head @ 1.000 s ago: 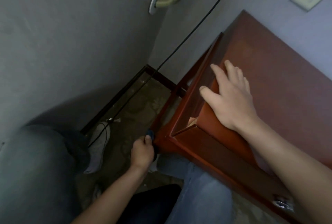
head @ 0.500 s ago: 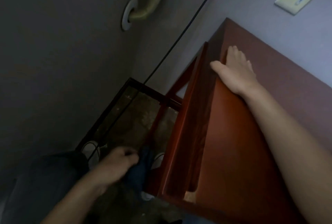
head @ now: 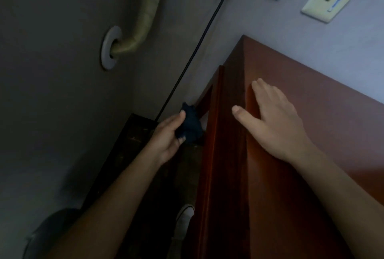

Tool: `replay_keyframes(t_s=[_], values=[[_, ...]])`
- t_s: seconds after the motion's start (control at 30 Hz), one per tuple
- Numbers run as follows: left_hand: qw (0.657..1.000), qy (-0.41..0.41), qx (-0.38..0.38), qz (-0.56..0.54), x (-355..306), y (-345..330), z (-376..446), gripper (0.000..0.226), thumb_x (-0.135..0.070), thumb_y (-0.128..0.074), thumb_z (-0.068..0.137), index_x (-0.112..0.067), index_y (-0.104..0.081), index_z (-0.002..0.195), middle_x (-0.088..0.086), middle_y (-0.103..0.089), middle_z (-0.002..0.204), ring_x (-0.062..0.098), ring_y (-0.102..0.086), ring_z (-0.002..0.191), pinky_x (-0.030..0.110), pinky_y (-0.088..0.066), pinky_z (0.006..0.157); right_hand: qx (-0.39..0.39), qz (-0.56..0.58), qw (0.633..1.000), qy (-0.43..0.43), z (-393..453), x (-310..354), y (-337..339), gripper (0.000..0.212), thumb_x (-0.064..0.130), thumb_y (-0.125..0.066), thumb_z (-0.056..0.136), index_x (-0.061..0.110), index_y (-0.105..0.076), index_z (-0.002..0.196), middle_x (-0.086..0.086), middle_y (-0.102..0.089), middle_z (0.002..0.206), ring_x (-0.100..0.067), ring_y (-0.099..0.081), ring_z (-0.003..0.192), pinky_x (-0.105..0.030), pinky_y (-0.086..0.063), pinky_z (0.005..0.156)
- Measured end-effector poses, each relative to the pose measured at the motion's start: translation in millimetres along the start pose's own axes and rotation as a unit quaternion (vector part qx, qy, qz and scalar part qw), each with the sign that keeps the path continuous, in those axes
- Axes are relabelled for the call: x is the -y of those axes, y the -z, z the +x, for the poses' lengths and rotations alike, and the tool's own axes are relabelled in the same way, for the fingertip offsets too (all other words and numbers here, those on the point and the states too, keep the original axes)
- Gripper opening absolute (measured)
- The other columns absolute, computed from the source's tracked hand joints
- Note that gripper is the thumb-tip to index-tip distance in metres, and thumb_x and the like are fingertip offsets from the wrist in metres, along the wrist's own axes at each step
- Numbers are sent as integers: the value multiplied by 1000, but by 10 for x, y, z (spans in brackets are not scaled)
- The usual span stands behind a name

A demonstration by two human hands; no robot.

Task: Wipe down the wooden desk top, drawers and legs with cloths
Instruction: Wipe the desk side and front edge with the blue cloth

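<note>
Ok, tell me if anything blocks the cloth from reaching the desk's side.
Nothing visible does. The left hand holds the dark cloth right against the desk side; the black cable runs behind, near the wall.

There is one view only, from the person's head, tilted steeply forward and down over the left end of the desk (head: pixel 311 113). It sits close, at arm's reach, facing the wall corner, with the floor (head: pixel 158 175) far below beside the desk's edge.
</note>
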State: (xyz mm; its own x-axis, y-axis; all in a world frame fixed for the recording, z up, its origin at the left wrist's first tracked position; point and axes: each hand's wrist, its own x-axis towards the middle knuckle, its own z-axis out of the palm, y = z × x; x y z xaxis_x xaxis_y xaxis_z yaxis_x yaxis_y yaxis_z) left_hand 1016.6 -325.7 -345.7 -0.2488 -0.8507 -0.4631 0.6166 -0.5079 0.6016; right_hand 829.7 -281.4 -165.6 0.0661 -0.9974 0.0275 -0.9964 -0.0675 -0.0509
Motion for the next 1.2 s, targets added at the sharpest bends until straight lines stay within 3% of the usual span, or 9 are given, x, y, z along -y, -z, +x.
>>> replay_keyframes(t_s=[0.13, 0.3, 0.63, 0.73, 0.87, 0.97, 1.07, 1.13, 1.2], values=[[995, -67, -24, 68, -157, -235, 434, 36, -54, -73, 83, -37, -67, 114, -2, -67, 128, 15, -67, 110, 32, -59, 86, -46, 73, 996, -18, 402, -311, 179, 76, 76, -28, 87, 30, -56, 139, 3, -54, 144, -23, -46, 134, -44, -37, 109], [996, -64, -48, 35, -145, -458, 1039, 81, -69, -59, 89, -30, -39, 157, 5, -52, 151, 25, -57, 127, 52, -50, 109, -36, 30, 998, -51, 850, -440, -79, 67, 65, -33, 98, 26, -38, 152, -5, -37, 157, -27, -30, 146, -52, -27, 118], [971, -177, 9, 159, 271, -892, 1844, 62, -61, -25, 108, -29, -29, 161, -18, -36, 152, 3, -37, 138, 29, -27, 119, -73, 40, 996, -12, 926, -570, -118, 72, 72, -29, 89, 26, -44, 142, 1, -47, 137, -22, -41, 127, -47, -36, 107], [970, -164, -24, 176, 361, -705, 2123, 61, -54, -25, 110, -22, -31, 161, -7, -42, 157, 8, -41, 139, 33, -26, 124, -75, 51, 996, -8, 953, -593, -131, 71, 73, -29, 87, 28, -47, 140, 1, -48, 135, -23, -42, 127, -51, -36, 108], [964, -108, -91, 223, 468, -382, 2508, 44, -23, -31, 114, 1, -52, 144, 18, -56, 144, 27, -54, 126, 35, -37, 117, -71, 51, 996, -7, 949, -615, -137, 71, 75, -28, 87, 30, -47, 139, 3, -48, 134, -23, -43, 125, -52, -36, 108], [942, -77, -147, 293, 468, -215, 2624, 29, -7, -37, 110, -2, -64, 99, 16, -63, 121, 28, -59, 113, 24, -38, 97, -80, 65, 995, -15, 943, -598, -129, 70, 75, -31, 86, 32, -48, 139, 6, -47, 132, -21, -43, 124, -50, -36, 107], [932, -94, -152, 316, 426, -212, 2636, 29, -18, -43, 110, -1, -55, 130, 16, -60, 134, 30, -58, 123, 25, -39, 98, -75, 63, 995, -19, 929, -582, -127, 71, 74, -32, 87, 30, -48, 140, 5, -47, 131, -20, -43, 124, -52, -37, 108], [937, -156, -96, 296, 383, -345, 2438, 48, -37, -40, 111, -15, -42, 153, 9, -52, 148, 25, -52, 132, 30, -40, 109, -74, 68, 995, -19, 922, -579, -122, 70, 73, -32, 87, 30, -48, 140, 5, -48, 131, -20, -43, 124, -53, -36, 108], [935, -220, -37, 277, 429, -511, 2235, 49, -43, -36, 111, -34, -31, 159, 3, -33, 160, 16, -39, 139, 31, -30, 115, -78, 71, 994, -18, 917, -575, -118, 71, 73, -32, 87, 28, -48, 140, 4, -48, 132, -20, -43, 126, -54, -36, 109]])
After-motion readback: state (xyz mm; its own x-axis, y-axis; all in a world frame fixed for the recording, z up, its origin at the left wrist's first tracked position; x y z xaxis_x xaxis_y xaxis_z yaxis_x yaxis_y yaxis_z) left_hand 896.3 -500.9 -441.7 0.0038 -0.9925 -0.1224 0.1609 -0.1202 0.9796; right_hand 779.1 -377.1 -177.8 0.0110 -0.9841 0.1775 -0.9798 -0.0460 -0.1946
